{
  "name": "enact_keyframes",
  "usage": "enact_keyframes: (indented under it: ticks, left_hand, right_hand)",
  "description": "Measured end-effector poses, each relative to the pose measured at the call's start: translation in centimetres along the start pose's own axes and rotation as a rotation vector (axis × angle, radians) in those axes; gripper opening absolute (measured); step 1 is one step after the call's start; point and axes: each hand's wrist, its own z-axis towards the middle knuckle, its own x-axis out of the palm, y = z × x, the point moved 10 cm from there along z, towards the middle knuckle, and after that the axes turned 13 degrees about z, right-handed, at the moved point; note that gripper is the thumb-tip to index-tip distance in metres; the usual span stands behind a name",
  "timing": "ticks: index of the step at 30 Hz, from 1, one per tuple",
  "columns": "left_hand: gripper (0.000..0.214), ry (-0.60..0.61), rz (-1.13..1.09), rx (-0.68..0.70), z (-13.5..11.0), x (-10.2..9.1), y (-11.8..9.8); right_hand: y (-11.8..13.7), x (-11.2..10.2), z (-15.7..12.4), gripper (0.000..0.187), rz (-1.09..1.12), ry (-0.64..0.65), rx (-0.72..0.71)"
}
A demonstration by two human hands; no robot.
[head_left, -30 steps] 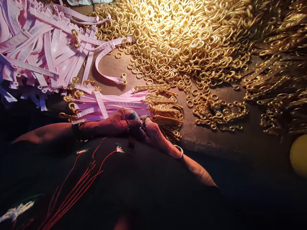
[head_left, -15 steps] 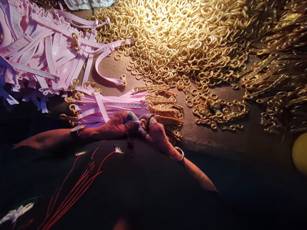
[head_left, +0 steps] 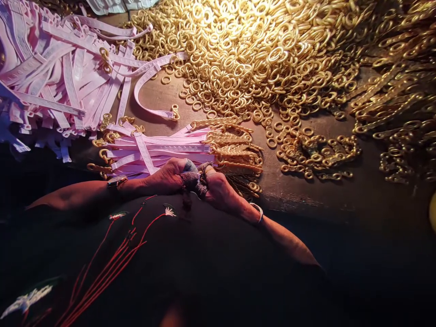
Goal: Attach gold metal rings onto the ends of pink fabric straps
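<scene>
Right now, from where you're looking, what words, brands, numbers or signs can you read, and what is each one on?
No text can be read anywhere.
Pink straps: faint marks run along some of them, too small to tell whether they are letters or pattern.
Wristwatch: its face is too small and dark to read.
Gold rings: no lettering can be made out.

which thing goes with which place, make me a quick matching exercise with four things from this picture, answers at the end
Column one
1. sprawling heap of round gold rings
2. pale, shiny round bangle
3. round-faced wristwatch
4. bundle of flat pink fabric straps with gold chain ends

Column two
A. around the wrist of the left hand
B. lying just beyond both hands
C. around the wrist of the right hand
D. in the brightest light

Pairs: 1-D, 2-C, 3-A, 4-B
</scene>
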Motion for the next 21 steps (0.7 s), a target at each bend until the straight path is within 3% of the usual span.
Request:
enact_keyframes:
  ticks: [8, 16, 19, 21]
  left_hand:
    - [0.044, -0.016, 0.058, 0.013, 0.4, 0.0, -0.8]
    - [0.043, -0.024, -0.053, -0.033, 0.1, -0.2, 0.3]
    - [0.041, -0.003, 0.05, -0.004, -0.2, -0.7, -0.8]
    - [0.038, -0.058, 0.23, 0.079, -0.3, -2.5, -2.6]
  right_hand:
    - [0.2, 0.1, 0.9, 0.027, -0.095, 0.059, -0.024]
    - [1.9, -0.1, 0.2, 0.026, -0.265, 0.051, -0.001]
    - [3.2, -0.1, -0.2, 0.03, -0.463, 0.041, -0.025]
    - [4.1, -0.6, -0.3, 0.032, -0.611, -0.007, -0.07]
